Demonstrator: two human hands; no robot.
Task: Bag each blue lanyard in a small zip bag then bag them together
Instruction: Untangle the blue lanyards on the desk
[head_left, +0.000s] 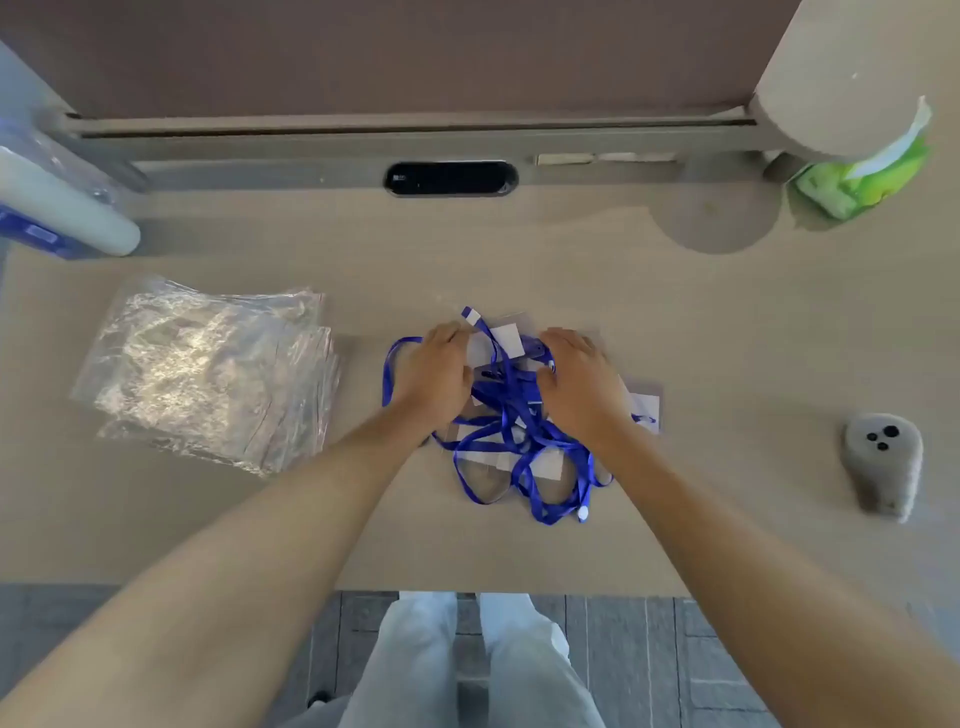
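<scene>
— Both hands are down on that blue lanyard tangle (511, 431), aren't they?

— Yes. The left hand (434, 376) lies over its left side, the right hand (582, 387) over its right, the straps knotted between and below them on the tabletop (727, 322).

— Is either grip clenched on a strap?

— Hard to say. The fingers look fairly flat, resting on the pile (I'd guess to pin it while one lanyard is picked out), but the fingertips are hidden among the straps.

— And the bags?

— The stack of zip bags (208, 369) sits well left of the left hand, untouched, so nothing looks bagged yet.
</scene>
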